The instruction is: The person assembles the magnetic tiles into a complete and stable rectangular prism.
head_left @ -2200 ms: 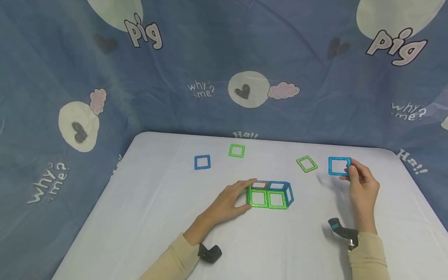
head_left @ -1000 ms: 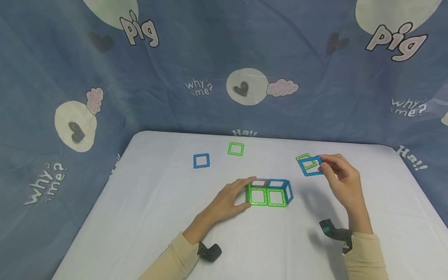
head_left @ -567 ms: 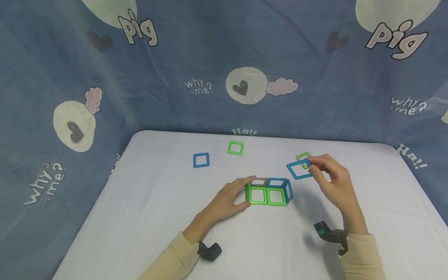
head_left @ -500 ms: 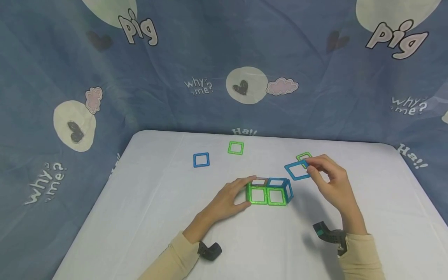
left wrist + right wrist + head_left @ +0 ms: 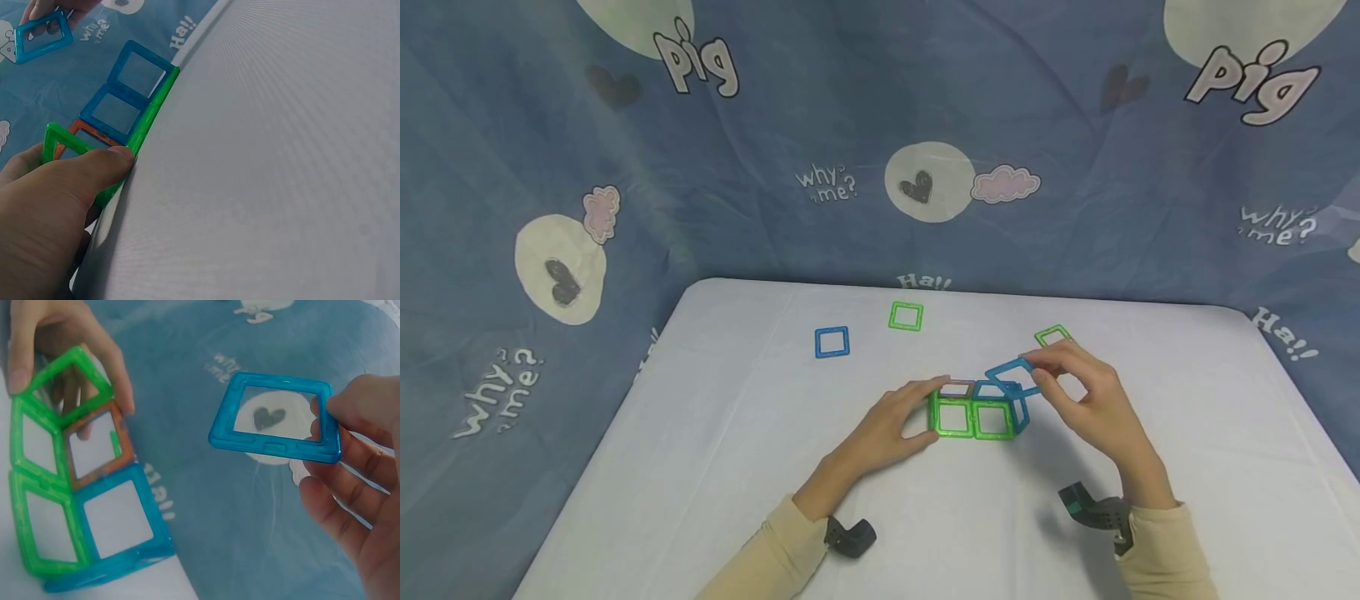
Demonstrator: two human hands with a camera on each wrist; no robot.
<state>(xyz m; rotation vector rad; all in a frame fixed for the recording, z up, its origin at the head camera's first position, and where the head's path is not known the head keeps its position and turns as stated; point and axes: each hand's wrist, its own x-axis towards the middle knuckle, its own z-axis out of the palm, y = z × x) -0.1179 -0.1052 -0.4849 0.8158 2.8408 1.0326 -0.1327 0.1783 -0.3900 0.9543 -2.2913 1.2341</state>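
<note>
A low structure (image 5: 977, 414) of green, blue and one orange magnetic square tiles stands mid-table. My left hand (image 5: 925, 414) grips its left end, thumb on the front green tile (image 5: 150, 125) and fingers over the top (image 5: 56, 331). My right hand (image 5: 1037, 371) pinches a loose blue square tile (image 5: 1011, 375) by one edge. It holds the tile tilted, just above the structure's right end. In the right wrist view the blue tile (image 5: 275, 415) hangs clear of the structure (image 5: 81, 487), with fingertips (image 5: 350, 419) on its right edge. The same blue tile (image 5: 42, 34) shows far off in the left wrist view.
Three loose tiles lie flat toward the back of the white table (image 5: 700, 467): a blue square (image 5: 832, 342), a green square (image 5: 906, 317) and another green square (image 5: 1052, 336) just behind my right hand. A blue printed cloth (image 5: 850, 125) hangs behind the table.
My right hand has carried the blue tile leftward from the table's right side, past the green tile, to just over the structure. The left hand has stayed on the structure.
</note>
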